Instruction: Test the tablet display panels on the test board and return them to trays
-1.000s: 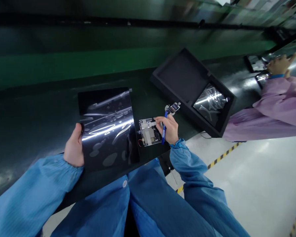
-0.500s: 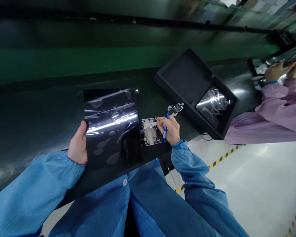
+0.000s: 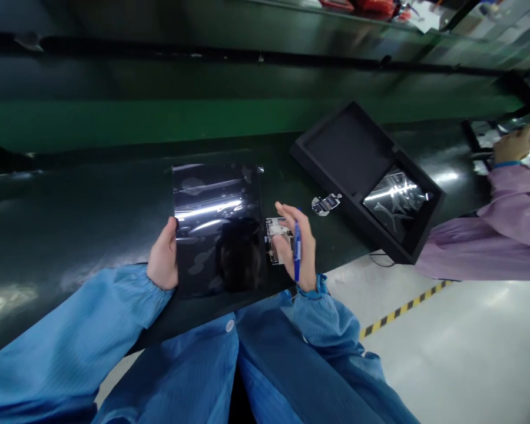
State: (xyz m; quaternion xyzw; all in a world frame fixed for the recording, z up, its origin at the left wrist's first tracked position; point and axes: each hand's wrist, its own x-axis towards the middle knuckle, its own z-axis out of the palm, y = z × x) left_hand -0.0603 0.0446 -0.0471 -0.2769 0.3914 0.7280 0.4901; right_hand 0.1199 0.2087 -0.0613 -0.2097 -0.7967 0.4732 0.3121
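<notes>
From far off, I could not read any word or number. The small part [image 3: 327,204] near the black tray [image 3: 348,147] had little pale marks on its dark face, but they were too tiny for me to read. The board [image 3: 275,226], partly hidden behind the right hand [image 3: 308,250], had small white marks too, and I could not tell letters from lines. The white paper [image 3: 426,19] up high at the back was too blurry. I could make out yellow and black warning tape [image 3: 406,309] on the floor [image 3: 481,347].
</notes>
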